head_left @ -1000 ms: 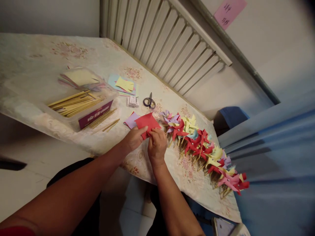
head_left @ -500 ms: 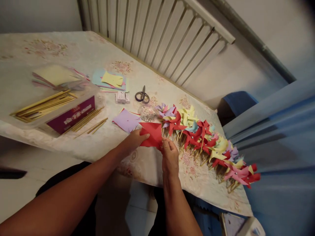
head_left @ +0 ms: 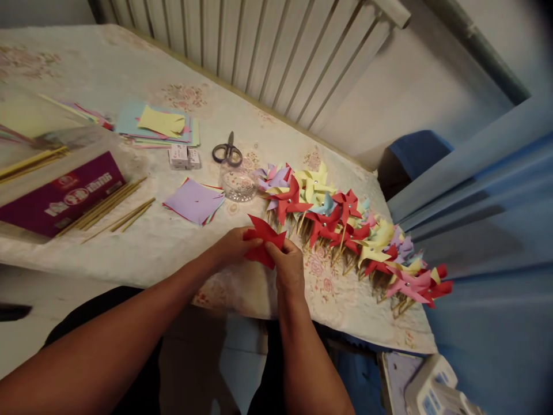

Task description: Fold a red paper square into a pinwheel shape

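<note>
Above the table's near edge, a piece of red paper (head_left: 264, 233) with pointed, partly folded corners is held between both hands. My left hand (head_left: 239, 245) grips its left side, thumb on top. At its right side, my right hand (head_left: 288, 262) pinches the paper, thumb toward the middle. A stack of square paper sheets (head_left: 195, 200), purple on top, lies beyond my left hand. Farther off sits a clear round dish (head_left: 239, 185) with small shiny bits, beside dark-handled scissors (head_left: 227, 153). Several finished paper pinwheels (head_left: 322, 222) on sticks lie right of my hands.
Wooden sticks (head_left: 103, 206) lie by a clear plastic box (head_left: 26, 230) with a purple label. Small boxes (head_left: 184, 157) and coloured paper (head_left: 129, 124) are at the back left. A radiator (head_left: 259, 52) lines the far edge; a blue curtain (head_left: 488, 230) hangs at the right.
The red paper, flatter before, now has its points folded toward the middle. Both hands have come closer together around it. The view has shifted, so the table things appear farther left.
</note>
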`<state>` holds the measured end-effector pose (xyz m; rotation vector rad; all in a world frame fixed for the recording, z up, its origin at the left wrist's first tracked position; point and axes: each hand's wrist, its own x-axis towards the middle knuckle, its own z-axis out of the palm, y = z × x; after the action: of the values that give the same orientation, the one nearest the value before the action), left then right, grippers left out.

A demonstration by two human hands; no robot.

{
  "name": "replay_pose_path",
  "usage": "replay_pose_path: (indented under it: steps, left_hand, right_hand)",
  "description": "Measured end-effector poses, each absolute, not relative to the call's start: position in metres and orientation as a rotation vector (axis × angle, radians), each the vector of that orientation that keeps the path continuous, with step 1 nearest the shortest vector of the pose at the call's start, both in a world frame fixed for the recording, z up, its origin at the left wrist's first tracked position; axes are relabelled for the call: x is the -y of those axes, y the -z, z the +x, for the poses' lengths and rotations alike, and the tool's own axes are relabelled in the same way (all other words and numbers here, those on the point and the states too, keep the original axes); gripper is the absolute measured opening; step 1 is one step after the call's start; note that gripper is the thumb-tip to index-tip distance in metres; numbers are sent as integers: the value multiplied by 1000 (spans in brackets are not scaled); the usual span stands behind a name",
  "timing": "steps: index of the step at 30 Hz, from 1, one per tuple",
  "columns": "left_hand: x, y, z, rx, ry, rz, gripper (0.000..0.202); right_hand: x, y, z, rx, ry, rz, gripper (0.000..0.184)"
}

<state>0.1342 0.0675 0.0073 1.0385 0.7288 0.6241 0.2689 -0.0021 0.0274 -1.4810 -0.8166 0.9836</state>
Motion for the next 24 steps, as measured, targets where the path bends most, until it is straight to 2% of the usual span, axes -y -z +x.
replay_pose_path:
  steps: [5,24]
  left_hand:
    - [-65,-7,132,-789,-613,1101,32]
    - [-60,-10,113,-697,-523,996,23]
  right_hand:
    - [1,-22,278,833,-934,-1495,19]
    - [-7,-18,263,746,-981,-1569,30]
